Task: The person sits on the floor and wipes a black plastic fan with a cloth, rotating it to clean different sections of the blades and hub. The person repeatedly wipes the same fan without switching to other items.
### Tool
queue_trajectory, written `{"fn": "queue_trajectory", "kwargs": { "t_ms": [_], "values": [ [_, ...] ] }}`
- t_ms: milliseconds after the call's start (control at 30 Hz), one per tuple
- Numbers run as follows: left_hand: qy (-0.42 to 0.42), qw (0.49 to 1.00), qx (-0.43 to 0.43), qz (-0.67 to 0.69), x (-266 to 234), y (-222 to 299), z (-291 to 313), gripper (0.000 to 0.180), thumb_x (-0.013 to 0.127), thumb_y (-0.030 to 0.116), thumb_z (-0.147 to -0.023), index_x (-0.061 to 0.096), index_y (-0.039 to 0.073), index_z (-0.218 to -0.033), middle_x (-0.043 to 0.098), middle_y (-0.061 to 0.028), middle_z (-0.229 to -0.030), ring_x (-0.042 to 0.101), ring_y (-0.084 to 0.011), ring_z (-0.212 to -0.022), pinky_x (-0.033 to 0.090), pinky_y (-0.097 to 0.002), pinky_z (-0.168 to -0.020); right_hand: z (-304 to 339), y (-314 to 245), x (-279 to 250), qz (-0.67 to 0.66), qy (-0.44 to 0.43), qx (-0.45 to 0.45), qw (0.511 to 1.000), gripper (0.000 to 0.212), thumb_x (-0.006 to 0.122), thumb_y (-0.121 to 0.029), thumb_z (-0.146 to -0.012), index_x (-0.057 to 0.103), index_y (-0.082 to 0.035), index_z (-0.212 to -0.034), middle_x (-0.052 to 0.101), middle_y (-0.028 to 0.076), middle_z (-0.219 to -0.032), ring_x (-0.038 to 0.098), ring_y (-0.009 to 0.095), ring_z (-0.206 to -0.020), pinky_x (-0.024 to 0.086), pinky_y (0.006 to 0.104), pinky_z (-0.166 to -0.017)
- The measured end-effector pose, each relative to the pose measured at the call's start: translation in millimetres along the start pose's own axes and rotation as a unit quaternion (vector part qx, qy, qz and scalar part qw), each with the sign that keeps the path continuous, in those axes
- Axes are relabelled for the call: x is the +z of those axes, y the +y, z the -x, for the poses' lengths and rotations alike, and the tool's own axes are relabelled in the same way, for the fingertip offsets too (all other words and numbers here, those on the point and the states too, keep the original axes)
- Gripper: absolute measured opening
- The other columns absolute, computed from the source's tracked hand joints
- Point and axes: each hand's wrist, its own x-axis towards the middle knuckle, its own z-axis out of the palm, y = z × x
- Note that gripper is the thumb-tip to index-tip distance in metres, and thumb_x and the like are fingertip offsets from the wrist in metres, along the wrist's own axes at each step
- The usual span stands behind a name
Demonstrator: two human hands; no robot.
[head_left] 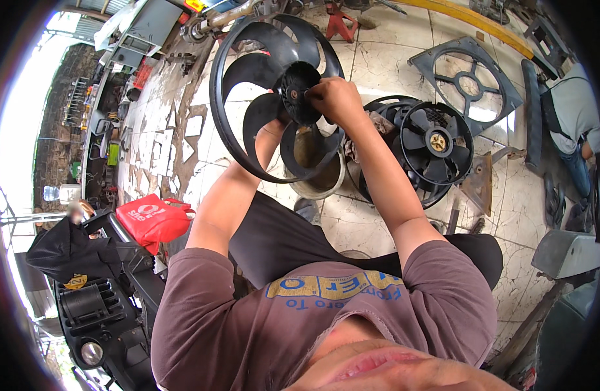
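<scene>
The black ringed fan (291, 92) is held up in front of the person, tilted, its lower rim overlapping a beige bucket (317, 188) in this view. The right hand (336, 101) is closed, fingers curled in at the hub; anything pinched there cannot be made out. The left hand (268, 135) is mostly hidden behind the blades; its grip cannot be determined. Risk: with the support apparently concentrated near the hub, uneven pressure could tip the ring, and a slip could drop it onto the bucket or tiled floor (384, 62), cracking a blade. Markings: printed lettering on the brown shirt (248, 313); white emblem and lettering on the red bag (169, 218). No label is discernible on the fan.
</scene>
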Motion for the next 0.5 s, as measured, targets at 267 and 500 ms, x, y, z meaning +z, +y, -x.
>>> {"fn": "queue_trajectory", "kwargs": {
  "t_ms": [267, 500],
  "values": [
    [0.000, 1.000, 0.005, -0.001, 0.1, 0.9, 0.7, 0.056, 0.075, 0.021, -0.093, 0.056, 0.004, -0.143, 0.065, -0.0173, -0.134, 0.063, -0.0327, -0.122, 0.049, -0.0439, -0.107, -3.1, 4.3, 20.0, -0.050, 0.076, -0.048, 0.995, 0.017, 0.076, -0.027, -0.079, 0.082, -0.017, -0.091, 0.072, 0.008, -0.085, 0.070, 0.032, -0.090, 0.056, 0.0467, -0.075],
    [-0.022, 1.000, 0.015, -0.009, -4.7, -21.7, -3.5, 0.057, 0.075, 0.020, -0.093, 0.056, 0.004, -0.143, 0.064, -0.0175, -0.134, 0.063, -0.0330, -0.123, 0.048, -0.0440, -0.107, -0.8, 2.8, 9.9, 0.125, -0.018, -0.004, 0.992, 0.013, 0.070, -0.027, -0.082, 0.076, -0.016, -0.077, 0.073, 0.008, -0.082, 0.071, 0.031, -0.086, 0.050, 0.0501, -0.070]
  ]
}}
